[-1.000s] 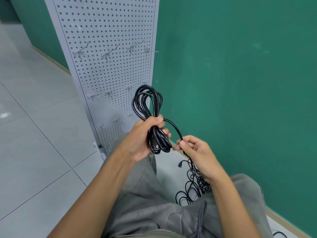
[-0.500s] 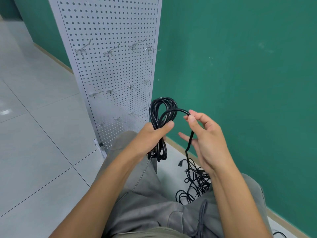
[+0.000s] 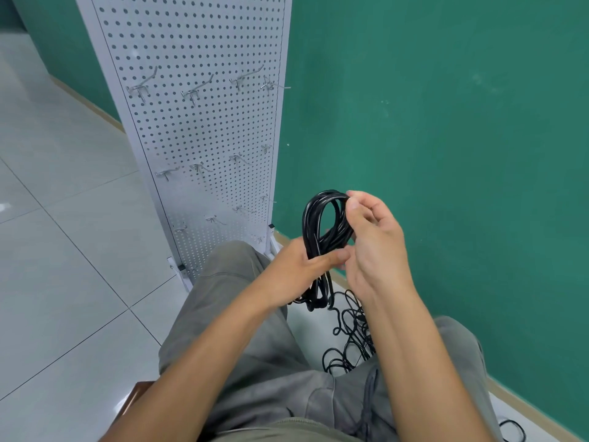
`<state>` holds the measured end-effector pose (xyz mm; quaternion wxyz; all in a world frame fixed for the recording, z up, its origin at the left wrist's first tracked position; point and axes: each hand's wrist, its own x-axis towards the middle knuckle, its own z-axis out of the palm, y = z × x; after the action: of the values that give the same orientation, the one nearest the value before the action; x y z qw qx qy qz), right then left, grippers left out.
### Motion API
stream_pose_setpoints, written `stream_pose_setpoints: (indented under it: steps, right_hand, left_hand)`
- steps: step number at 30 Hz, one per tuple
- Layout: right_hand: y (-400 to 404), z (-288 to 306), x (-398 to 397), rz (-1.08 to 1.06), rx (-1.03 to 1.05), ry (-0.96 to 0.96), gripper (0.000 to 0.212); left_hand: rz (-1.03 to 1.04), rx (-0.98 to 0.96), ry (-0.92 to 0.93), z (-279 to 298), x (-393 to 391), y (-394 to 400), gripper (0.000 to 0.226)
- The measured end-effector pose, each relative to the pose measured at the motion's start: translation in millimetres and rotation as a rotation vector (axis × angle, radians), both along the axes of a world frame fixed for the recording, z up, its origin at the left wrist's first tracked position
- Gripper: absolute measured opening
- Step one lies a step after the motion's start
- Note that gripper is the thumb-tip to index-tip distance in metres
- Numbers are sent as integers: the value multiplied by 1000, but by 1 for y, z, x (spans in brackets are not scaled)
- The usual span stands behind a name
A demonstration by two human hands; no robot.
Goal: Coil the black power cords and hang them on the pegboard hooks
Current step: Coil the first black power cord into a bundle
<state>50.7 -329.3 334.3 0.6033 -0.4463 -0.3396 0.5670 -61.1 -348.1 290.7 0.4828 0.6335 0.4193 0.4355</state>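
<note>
I judge this to be the coiling step, close to its end: my left hand (image 3: 306, 266) grips the waist of the coiled black power cord (image 3: 325, 231), fingers and thumb wrapped round the bundle. My right hand (image 3: 373, 247) pinches the top of the loop between thumb and fingertips (image 3: 352, 202), laying a turn onto the coil. The coil stands upright between both hands, in front of the lower right corner of the pegboard (image 3: 197, 122), its lower loops hanging below my left fist. A loose tangle of cords (image 3: 350, 339) lies on the floor (image 3: 63, 250) beside my right knee, against the green wall (image 3: 446, 122). Next, I expect, the tail needs securing, then the loop lifting onto 1 of the bare hooks (image 3: 197, 90).
</note>
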Motion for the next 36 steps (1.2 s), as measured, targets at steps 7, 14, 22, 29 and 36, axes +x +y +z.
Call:
stream_pose_setpoints:
  steps: [7, 14, 22, 29, 36]
  right_hand:
    - [6, -5, 12, 128, -20, 29, 23]
    - [-1, -32, 18, 455, -6, -208, 62]
    - [-10, -70, 16, 677, -201, -744, 72]
    - [-11, -72, 16, 558, -112, -840, 20]
    - [-18, -51, 12, 571, 69, -927, 23]
  left_hand:
    - [-39, -167, -97, -6, -9, 0, 21]
    - [118, -260, -395, -3, -12, 3, 28]
    - [452, -329, -804, 12, -45, 16, 31]
    - [675, -347, -1116, 3, -60, 25, 33]
    - [896, -292, -972, 2, -54, 25, 42]
